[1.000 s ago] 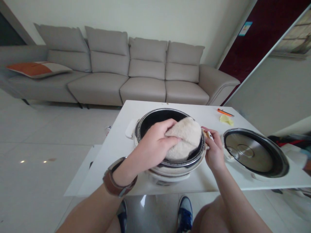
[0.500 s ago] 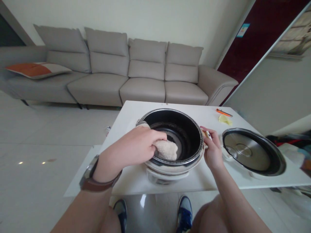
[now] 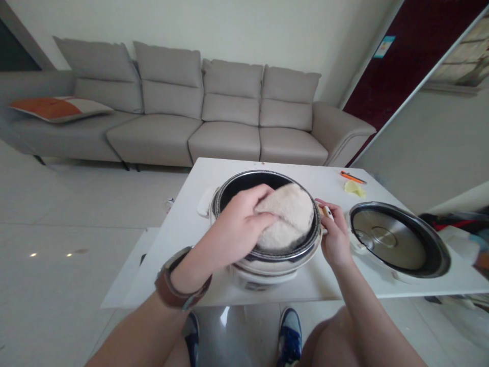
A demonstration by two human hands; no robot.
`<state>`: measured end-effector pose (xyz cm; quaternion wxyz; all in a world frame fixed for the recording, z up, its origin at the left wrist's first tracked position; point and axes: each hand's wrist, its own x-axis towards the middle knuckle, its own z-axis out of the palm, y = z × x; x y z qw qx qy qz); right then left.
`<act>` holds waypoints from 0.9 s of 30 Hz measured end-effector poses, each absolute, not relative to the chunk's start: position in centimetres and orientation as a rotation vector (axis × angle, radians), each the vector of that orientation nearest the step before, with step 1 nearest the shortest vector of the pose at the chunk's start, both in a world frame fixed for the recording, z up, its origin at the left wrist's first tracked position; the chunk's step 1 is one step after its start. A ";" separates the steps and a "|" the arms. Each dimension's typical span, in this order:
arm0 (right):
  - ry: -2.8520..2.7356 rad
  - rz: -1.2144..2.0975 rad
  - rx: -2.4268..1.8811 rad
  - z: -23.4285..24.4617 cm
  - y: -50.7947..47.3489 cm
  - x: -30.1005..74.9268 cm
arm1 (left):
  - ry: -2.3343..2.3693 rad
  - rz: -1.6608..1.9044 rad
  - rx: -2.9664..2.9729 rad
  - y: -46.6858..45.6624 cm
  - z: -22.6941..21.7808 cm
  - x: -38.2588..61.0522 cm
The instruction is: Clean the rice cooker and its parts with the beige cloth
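A round cooker pot (image 3: 244,191) with a dark inside stands on the white table (image 3: 183,229) in front of me. My left hand (image 3: 237,229) is closed on a beige fluffy cloth (image 3: 288,214) and presses it against the pot's right inner wall. My right hand (image 3: 334,237) grips the small handle on the pot's right rim, fingers curled. A watch with a brown strap is on my left wrist.
The cooker's open lid (image 3: 399,239) lies flat to the right. An orange tool (image 3: 353,177) and a yellow scrap (image 3: 355,188) lie at the table's far right. A beige sofa (image 3: 191,117) stands behind. My shoes (image 3: 290,334) show below the table.
My left hand swept the cloth from the pot's right side to its near left wall, then back to the right side. My right hand stayed on the handle.
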<state>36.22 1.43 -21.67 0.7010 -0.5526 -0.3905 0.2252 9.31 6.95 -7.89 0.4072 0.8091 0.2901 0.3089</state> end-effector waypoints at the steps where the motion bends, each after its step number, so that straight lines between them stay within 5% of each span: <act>1: -0.872 0.505 -1.234 -21.7 1.4 36.3 | 0.752 0.902 1.970 7.5 -8.0 9.1; 7: -0.880 0.514 -1.261 -22.0 1.3 36.7 | 0.929 1.492 2.038 9.5 -8.0 7.2; 17: -0.880 0.522 -1.210 -22.0 1.4 36.6 | 0.749 0.245 2.716 8.4 -8.1 6.9; 27: -0.941 0.480 -1.265 -22.2 1.4 36.8 | 0.629 0.603 2.179 7.1 -8.2 9.2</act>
